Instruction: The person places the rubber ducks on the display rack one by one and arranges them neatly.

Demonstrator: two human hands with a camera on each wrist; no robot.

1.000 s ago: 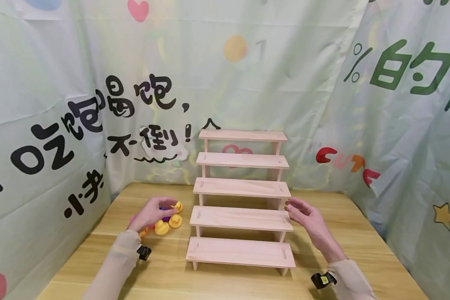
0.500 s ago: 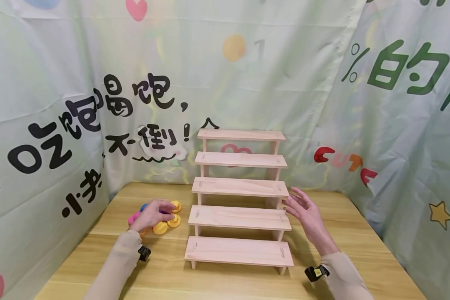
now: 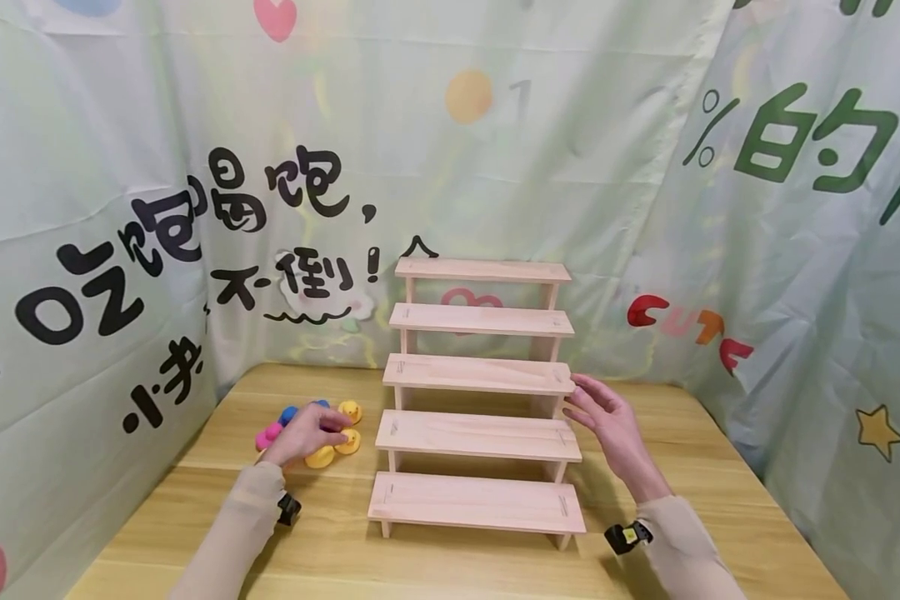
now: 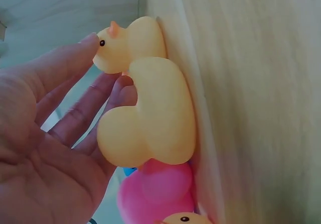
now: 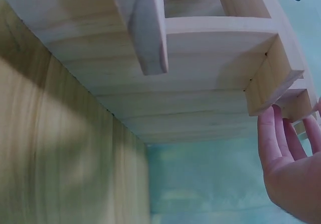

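Observation:
My left hand (image 3: 307,432) is over the toy ducks left of the stand, its fingers loosely bent. In the left wrist view, the thumb tip of that hand (image 4: 55,148) meets the face of a yellow duck (image 4: 145,38); its other fingers reach behind a nearer yellow duck (image 4: 168,113), partly hidden. No firm grip shows. A pink five-step wooden stand (image 3: 480,433) stands upright. My right hand (image 3: 617,429) is at its right side by the third step, fingers extended; in the right wrist view, fingertips of this hand (image 5: 293,158) touch a wooden side piece (image 5: 273,78).
Pink ducks (image 3: 268,435) and a blue duck (image 3: 288,414) lie by my left hand, with another yellow duck (image 3: 351,410) behind. Printed cloth (image 3: 570,108) hangs around the wooden table (image 3: 322,542). A black device (image 3: 627,537) is on my right wrist.
My left hand has drawn slightly left and lower among the ducks, uncovering more blue and pink ones. My right hand has shifted slightly up and left along the stand's side.

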